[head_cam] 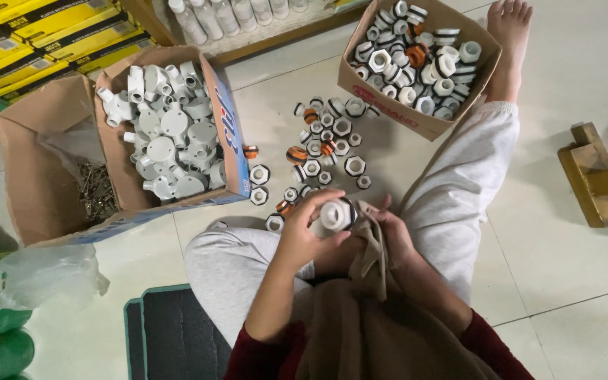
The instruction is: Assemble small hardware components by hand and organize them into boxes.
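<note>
My left hand (304,232) grips a white round plastic fitting with a black ring (337,214) over my lap. My right hand (388,236) holds a fold of tan cloth (369,257) pressed against the fitting's right side. Just beyond my hands, several loose white, black-ringed and orange fittings (328,141) lie scattered on the tiled floor. I sit on the floor in light grey trousers, my right leg stretched toward a bare foot (509,28).
A cardboard box of similar fittings (416,119) stands at the top right. A box of white junction pieces (230,141) and a box holding nails (36,197) stand on the left. Yellow boxes, bottles, green rolls, a dark mat (170,331) and a wooden stool (599,183) surround me.
</note>
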